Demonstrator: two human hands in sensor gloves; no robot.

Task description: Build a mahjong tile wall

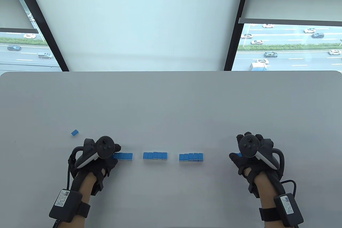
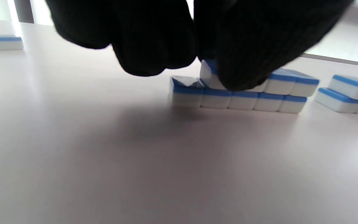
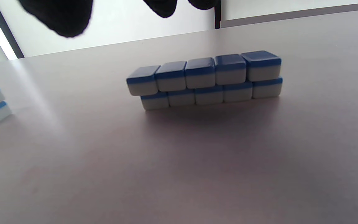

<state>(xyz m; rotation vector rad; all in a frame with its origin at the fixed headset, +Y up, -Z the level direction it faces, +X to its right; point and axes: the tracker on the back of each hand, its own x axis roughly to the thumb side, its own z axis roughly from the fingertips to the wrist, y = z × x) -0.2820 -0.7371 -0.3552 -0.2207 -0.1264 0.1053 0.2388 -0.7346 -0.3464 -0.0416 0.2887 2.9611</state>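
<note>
Left hand (image 1: 100, 155) fingers clamp an upper-row tile (image 2: 208, 74), seating it squarely; right hand (image 1: 249, 150) pinches a tile (image 1: 238, 154) for stacking.

Three two-layer tile stacks stand on the bench (image 1: 171, 99): a left stack (image 1: 123, 155) at the left grip (image 1: 96, 155), a middle stack (image 1: 155, 155), and a right stack (image 1: 191, 157) showing five tiles over five. One loose tile (image 1: 75, 132) lies beyond the left grip.
</note>
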